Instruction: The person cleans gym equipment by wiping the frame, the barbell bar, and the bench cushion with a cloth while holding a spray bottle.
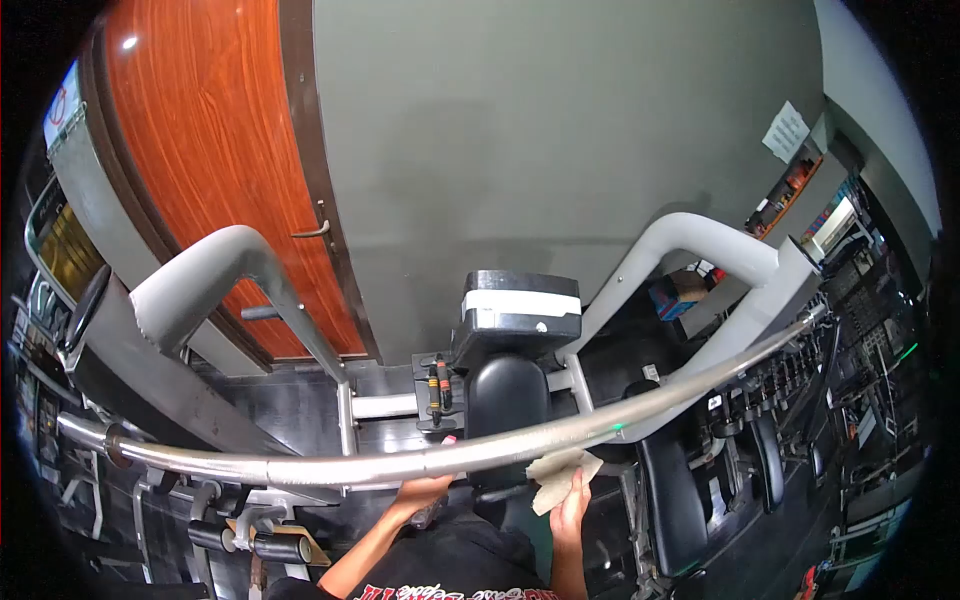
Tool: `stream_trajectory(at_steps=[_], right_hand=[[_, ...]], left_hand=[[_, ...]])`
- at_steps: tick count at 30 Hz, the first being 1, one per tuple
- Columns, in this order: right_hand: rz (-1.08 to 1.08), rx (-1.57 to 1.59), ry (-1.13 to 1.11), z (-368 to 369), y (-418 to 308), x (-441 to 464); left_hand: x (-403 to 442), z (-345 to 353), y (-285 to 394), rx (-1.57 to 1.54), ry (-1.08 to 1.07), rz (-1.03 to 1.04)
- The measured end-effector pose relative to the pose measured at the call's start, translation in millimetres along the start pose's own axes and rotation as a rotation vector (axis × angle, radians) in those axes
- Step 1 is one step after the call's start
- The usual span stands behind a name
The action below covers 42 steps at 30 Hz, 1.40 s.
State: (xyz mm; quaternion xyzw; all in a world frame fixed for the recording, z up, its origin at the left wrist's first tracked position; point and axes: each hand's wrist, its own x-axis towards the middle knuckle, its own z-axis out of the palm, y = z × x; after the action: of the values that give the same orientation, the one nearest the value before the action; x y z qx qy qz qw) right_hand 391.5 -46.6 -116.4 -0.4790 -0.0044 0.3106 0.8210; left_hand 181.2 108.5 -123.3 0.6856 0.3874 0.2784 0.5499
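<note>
A long silver barbell (345, 469) runs across the view in front of me, resting on the grey rack. Just below its middle, my left hand (425, 490) is closed around what looks like a spray bottle; its pink tip (449, 440) shows above the bar, while most of the body is hidden by the hand. To the right, my right hand (572, 508) grips a crumpled beige cloth (560, 482) between thumb and fingers. The cloth's upper edge lies close under the bar; whether it touches cannot be told.
Beyond the bar stands a black padded bench (507, 395) with an upright pad (522, 310). Thick grey rack posts (190, 285) rise on both sides. A wooden door (210, 150) is at the left, a dumbbell rack (770, 390) at the right.
</note>
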Motion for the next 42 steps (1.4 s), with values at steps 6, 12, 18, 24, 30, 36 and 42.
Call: stream_trajectory(at_steps=[6, 12, 18, 24, 30, 36, 42], right_hand=[[-0.018, -0.082, -0.126, 3, -6, 38], [0.111, 0.157, -0.14, 3, -9, 54], [0.016, 0.116, -0.142, -29, 3, 67], [-0.142, 0.059, -0.225, -46, 0, 63], [-0.374, -0.436, -0.029, -87, 23, 81], [-0.262, -0.463, 0.184, -2, 34, 146], [-0.899, -1.328, -0.247, 70, 82, 212]], left_hand=[[33, 2, 38, 0.094, 0.054, -0.178], [57, 6, 39, 0.159, -0.006, -0.166], [61, 29, 50, 0.23, -0.124, -0.188], [68, 51, 57, 0.183, -0.179, -0.2], [68, 44, 45, 0.208, -0.056, -0.22], [72, 55, 49, 0.138, -0.028, -0.244], [76, 66, 39, 0.178, -0.056, -0.323]])
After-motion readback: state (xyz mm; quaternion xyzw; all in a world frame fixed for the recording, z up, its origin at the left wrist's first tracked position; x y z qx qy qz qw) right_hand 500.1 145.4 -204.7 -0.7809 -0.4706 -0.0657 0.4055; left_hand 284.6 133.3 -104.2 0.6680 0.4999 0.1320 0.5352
